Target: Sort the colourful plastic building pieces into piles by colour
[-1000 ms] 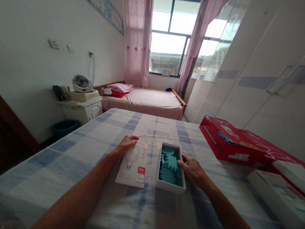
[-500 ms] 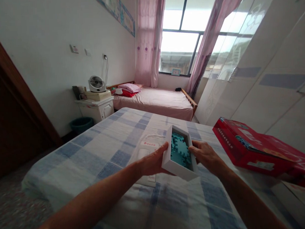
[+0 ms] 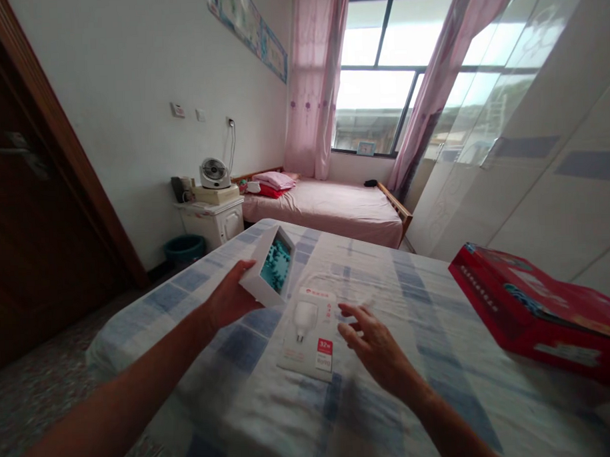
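Note:
My left hand grips a white open box by its near left side and holds it tilted above the bed. Inside the box lie teal jigsaw-edged pieces. My right hand is empty, its fingers apart and slightly bent. It hovers just right of a flat white light-bulb package, which lies on the checked sheet with a bulb picture and a red "32W" label.
A blue-and-white checked bedsheet covers the near bed. To the right sits a large red box. Beyond are a pink bed, a white nightstand with a fan, and a teal bin.
The right hand has let go of the white box and opened. My left hand has carried the box to the left, uncovering the bulb package. The view has turned slightly left.

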`<state>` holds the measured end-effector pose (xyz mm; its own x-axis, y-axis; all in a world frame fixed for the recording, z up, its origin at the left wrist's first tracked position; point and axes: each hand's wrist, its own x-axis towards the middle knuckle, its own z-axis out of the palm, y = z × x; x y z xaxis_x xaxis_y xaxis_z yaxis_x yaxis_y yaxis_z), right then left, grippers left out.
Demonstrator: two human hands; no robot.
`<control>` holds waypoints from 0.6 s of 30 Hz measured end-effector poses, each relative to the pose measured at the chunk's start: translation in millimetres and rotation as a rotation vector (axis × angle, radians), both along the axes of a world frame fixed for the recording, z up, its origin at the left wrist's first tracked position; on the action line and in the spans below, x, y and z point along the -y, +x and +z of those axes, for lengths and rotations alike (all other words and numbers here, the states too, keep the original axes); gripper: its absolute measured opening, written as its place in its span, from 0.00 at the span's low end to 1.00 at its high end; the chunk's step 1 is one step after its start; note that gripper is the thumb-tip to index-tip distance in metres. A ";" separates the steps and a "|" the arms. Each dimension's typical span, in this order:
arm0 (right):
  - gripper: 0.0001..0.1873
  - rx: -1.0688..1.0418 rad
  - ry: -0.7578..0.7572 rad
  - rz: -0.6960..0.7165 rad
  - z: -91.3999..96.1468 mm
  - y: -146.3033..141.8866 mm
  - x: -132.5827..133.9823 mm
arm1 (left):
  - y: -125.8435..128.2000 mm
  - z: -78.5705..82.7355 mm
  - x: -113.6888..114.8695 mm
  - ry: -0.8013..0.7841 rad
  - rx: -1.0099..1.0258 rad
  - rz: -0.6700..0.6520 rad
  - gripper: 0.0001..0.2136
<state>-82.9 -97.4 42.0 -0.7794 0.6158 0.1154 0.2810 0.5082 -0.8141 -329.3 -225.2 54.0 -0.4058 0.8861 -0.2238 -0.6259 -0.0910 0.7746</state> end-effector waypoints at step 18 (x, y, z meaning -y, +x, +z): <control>0.17 -0.058 0.076 0.042 -39.6 2.8 7.9 | -47.8 6.5 31.6 -0.655 -0.998 0.173 0.35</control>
